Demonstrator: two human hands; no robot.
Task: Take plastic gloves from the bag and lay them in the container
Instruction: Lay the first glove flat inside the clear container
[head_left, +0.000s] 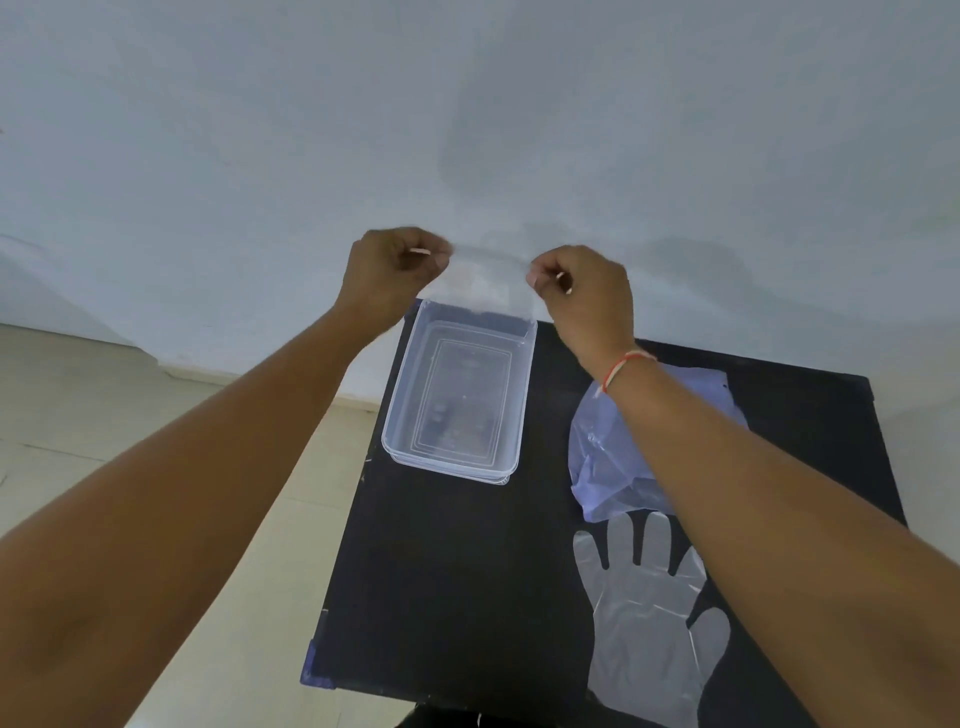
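A pale blue-grey wall (467, 104) fills the upper half of the view, meeting a beige tiled floor (130, 415) at the left. A black bench (457, 597) stands against the wall, seen from above.

At the bench's 11 o'clock corner sits a clear plastic container (402, 431), rectangular, with nothing lying inside it. At the bench's 3 o'clock side lies a crumpled, translucent bluish bag (597, 457), partly hidden under the right forearm. Just below it, toward 5 o'clock, a clear plastic glove on the bench (644, 623) lies flat with its fingers spread and pointing toward the bag; its fingertips reach the bag's near edge.

Both bare arms stretch forward above the bench. The left hand (395, 270) and the right hand (582, 286) are raised side by side above the far end of the container, at its 12 o'clock edge. Between them hangs a held glove (483, 291), a thin clear sheet that is very hard to make out against the wall. The fingers (436, 257) of the left hand are curled closed and pinch one top corner of the sheet; the right hand's fingers are closed in the same way on the other top corner. The lower edge of the sheet hangs down to about the container's far rim; whether it touches cannot be told. A thin red thread bracelet (623, 364) circles the right wrist.
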